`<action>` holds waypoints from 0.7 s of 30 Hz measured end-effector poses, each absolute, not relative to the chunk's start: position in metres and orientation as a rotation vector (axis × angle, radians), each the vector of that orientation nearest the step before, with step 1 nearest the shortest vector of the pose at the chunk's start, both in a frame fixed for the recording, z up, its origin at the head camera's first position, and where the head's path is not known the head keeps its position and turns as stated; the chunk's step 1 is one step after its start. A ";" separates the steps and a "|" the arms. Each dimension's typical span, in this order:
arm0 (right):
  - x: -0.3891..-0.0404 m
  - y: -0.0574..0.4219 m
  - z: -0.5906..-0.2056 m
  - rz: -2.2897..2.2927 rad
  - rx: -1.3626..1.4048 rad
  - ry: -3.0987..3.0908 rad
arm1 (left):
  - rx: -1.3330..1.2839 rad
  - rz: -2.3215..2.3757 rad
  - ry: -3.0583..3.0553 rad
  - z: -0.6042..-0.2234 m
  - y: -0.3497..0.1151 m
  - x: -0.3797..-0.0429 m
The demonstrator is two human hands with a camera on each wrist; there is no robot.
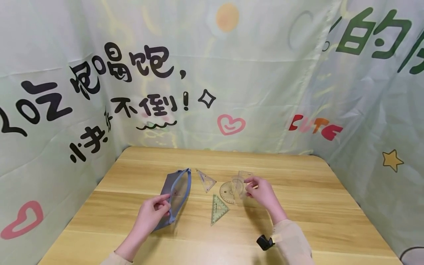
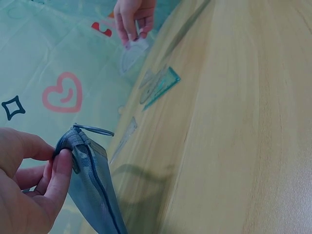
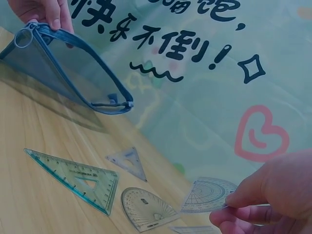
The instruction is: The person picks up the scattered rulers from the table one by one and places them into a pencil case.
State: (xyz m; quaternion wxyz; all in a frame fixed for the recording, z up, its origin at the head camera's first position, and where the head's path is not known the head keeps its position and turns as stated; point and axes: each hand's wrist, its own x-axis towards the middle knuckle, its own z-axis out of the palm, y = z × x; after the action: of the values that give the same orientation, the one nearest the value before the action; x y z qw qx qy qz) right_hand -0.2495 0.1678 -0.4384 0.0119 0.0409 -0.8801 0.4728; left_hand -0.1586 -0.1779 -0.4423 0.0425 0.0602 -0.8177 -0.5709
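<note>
My left hand (image 1: 154,212) pinches the edge of a blue-grey mesh zipper pouch (image 1: 166,184), whose zipped mouth gapes toward the right. A ring pull on its zip shows in the right wrist view. With thumb and fingertips, my right hand (image 1: 261,190) holds a clear protractor (image 3: 207,195) by its edge, raised over the table. Below it lies a second clear protractor (image 3: 146,209). To the left of that are a green-edged set square (image 1: 219,209) and a smaller clear set square (image 1: 206,181).
A clear straight-edged piece (image 1: 246,173) lies behind the held protractor, partly covered in view. The wooden table (image 1: 298,228) ends at printed fabric walls (image 1: 258,84) at the back and sides. A small black device (image 1: 265,243) sits at my right sleeve.
</note>
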 end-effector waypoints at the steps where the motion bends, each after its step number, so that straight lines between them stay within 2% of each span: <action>1: -0.250 0.167 -0.438 1.479 0.128 -2.743 | 0.183 -1.746 -2.503 -0.442 -0.178 -0.159; 21: -0.253 0.157 -0.439 1.500 0.135 -2.724 | 0.171 -1.724 -2.514 -0.441 -0.177 -0.158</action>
State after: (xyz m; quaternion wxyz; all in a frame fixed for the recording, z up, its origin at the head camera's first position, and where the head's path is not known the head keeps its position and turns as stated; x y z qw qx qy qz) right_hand -0.2531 0.1573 -0.4393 0.0145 0.0434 -0.8750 0.4819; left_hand -0.1581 -0.1768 -0.4413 0.0441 0.0558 -0.8227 -0.5640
